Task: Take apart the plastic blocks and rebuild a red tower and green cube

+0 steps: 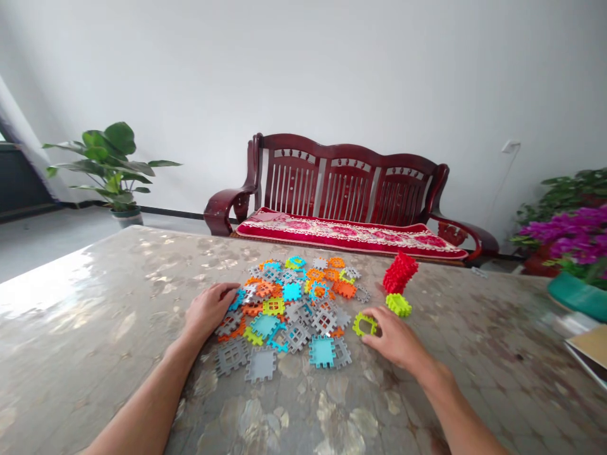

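Note:
My right hand [389, 335] is closed on a lime-green square piece [365, 324] with an open middle, right of the pile. Just behind that hand sits a short stack of lime-green pieces [399, 305], with a taller, leaning red stack [400, 273] beyond it. My left hand [212, 308] rests at the pile's left edge, its fingers together against the pieces; whether they grip one is hidden. Grey, orange, blue and green toothed pieces [292, 291] overlap in the pile. A light blue piece [322, 351] and a grey piece [260, 364] lie at its near edge.
The patterned table [332, 411] carries a teal pot [576, 297] with purple flowers and some books or boxes [590, 347] at its right side. A dark red wooden bench [348, 183] stands behind it. A potted plant [111, 158] stands at the back left.

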Action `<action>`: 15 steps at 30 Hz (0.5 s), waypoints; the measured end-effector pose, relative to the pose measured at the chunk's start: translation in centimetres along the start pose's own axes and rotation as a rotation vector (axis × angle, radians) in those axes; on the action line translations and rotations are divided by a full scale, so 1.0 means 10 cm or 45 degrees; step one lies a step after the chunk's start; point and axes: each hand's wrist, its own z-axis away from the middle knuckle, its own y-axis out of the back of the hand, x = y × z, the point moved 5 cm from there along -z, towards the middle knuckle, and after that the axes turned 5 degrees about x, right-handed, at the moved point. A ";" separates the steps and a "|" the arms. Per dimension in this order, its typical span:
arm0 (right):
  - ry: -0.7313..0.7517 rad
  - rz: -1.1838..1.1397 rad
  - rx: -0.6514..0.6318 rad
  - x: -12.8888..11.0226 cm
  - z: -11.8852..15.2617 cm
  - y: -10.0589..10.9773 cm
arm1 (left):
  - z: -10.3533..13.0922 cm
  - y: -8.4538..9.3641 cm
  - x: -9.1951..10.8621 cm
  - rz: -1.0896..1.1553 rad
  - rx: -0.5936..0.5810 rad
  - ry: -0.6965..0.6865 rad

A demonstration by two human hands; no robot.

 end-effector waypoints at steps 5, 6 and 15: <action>0.032 -0.046 0.146 0.12 -0.05 -0.06 | 0.00 0.00 -0.01 -0.014 0.002 0.036; 0.032 -0.041 0.165 0.12 -0.05 -0.07 | 0.00 0.00 -0.02 -0.013 0.008 0.030; 0.031 -0.036 0.552 0.09 -0.05 0.08 | -0.06 -0.09 -0.11 0.028 -0.015 -0.011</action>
